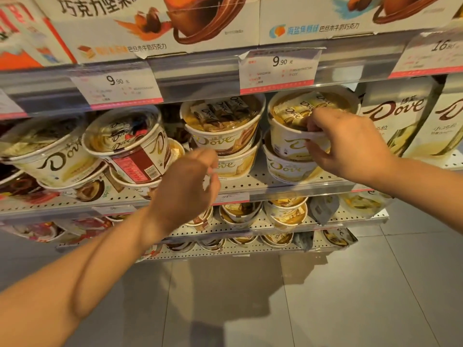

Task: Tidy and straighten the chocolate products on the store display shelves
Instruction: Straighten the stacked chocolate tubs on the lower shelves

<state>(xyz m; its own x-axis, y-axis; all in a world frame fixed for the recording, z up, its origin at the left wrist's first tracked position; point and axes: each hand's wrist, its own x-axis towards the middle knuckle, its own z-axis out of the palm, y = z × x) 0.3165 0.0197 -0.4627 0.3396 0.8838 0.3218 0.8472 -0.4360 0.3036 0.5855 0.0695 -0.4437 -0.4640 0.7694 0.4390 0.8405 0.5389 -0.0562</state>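
Under the right hand [348, 144] sits the gripped top tub [288, 136].

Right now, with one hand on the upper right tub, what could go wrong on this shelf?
The right hand grips the rim of the top gold tub, which sits stacked on another tub; pulling it could drag or topple the lower one. The left hand hovers blurred near the middle stack and might knock it. The tilted tubs on the left look unstable already.
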